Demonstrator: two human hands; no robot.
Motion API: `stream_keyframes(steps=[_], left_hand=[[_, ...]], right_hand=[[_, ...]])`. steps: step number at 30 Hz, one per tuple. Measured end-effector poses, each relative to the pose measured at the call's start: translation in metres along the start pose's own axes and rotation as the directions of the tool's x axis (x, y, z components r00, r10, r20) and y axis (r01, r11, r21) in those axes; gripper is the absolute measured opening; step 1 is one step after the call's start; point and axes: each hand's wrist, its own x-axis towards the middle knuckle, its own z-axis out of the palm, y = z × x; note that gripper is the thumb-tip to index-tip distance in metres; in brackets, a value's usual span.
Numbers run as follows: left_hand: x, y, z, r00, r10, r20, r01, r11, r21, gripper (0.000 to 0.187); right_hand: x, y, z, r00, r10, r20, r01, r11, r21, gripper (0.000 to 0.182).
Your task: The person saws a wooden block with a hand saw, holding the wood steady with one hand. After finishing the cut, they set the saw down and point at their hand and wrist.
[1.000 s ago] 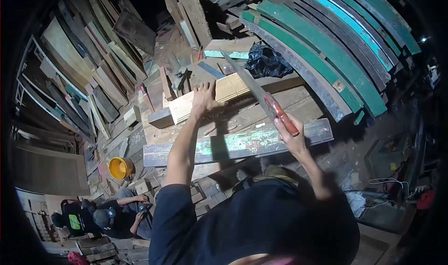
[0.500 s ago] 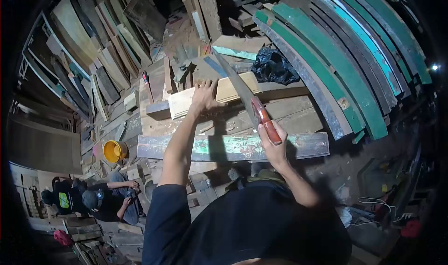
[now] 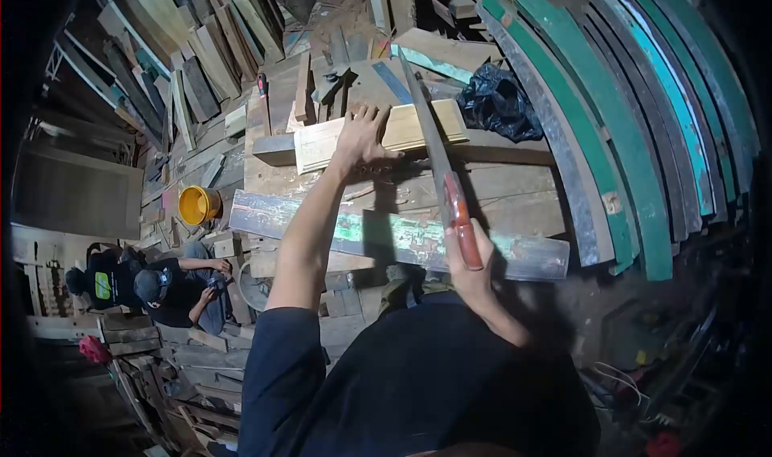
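My right hand (image 3: 473, 256) is closed around the reddish-brown handle of a handsaw (image 3: 429, 127). The saw's long blade points away from me and crosses a pale wooden board (image 3: 326, 145) near its right end; whether the teeth have cut in cannot be seen. My left hand (image 3: 362, 139) presses on the board left of the blade, fingers reaching over its far edge and thumb out to the right. Under the board lies a thicker dark timber (image 3: 507, 149). Closer to my body is a plank with worn green paint (image 3: 410, 238).
Long curved green planks (image 3: 595, 147) stand at the right, beside a black plastic bag (image 3: 498, 103). A screwdriver (image 3: 264, 91) and a yellow bucket (image 3: 199, 205) are to the left. A person (image 3: 173, 292) sits at lower left. Boards lean at upper left.
The whole view has shifted and turned slightly. The saw now points more straight away from me, its handle nearer my body. My left hand keeps its place on the board.
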Motion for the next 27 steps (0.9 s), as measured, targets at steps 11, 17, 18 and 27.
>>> stream_keyframes(steps=[11,17,18,27], left_hand=[[0.0,0.002,0.001,0.999,-0.019,-0.031,0.019,1.0,0.002,0.125],[-0.015,0.001,-0.002,0.999,-0.002,0.054,0.002,1.0,-0.004,0.131],[-0.019,-0.007,0.003,0.998,0.023,0.05,-0.019,0.997,-0.076,0.13],[-0.032,-0.004,0.011,0.997,0.047,-0.056,-0.046,0.998,0.035,0.119]], right_hand=[[0.028,0.024,-0.051,0.997,0.007,0.079,-0.013,0.996,0.083,0.018],[-0.003,0.038,-0.049,0.992,0.109,0.059,-0.123,0.928,0.352,0.01],[-0.007,0.037,-0.048,0.985,0.157,0.073,-0.173,0.905,0.388,0.011],[-0.028,0.027,-0.037,0.988,0.137,0.074,-0.104,0.935,-0.339,0.025]])
